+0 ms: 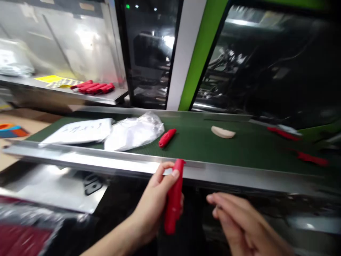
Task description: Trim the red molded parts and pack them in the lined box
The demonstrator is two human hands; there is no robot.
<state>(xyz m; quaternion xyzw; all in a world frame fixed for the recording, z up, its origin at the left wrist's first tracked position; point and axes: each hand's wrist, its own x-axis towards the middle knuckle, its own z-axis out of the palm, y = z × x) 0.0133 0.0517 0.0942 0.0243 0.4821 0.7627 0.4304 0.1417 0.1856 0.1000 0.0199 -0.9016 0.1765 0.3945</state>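
Note:
My left hand (154, 195) is wrapped round a long red plastic part (173, 204), held nearly upright in front of the conveyor's near rail. The thumb lies along its upper side. To the right, my right hand (241, 220) is apart from that part, with thumb and fingertips pinched together; what is between them, if anything, is too small to make out. Beyond my hands, a similar red part (167, 138) lies on the green conveyor belt (194, 145). A pale curved piece (223, 132) rests farther right on the belt.
A clear plastic bag (135, 131) and a white sheet with writing (80, 131) lie on the belt's left. More red pieces (285, 133) are at the right, blurred. Several red parts (93, 87) sit on a metal shelf (117, 94). A metal rail (226, 174) edges the belt.

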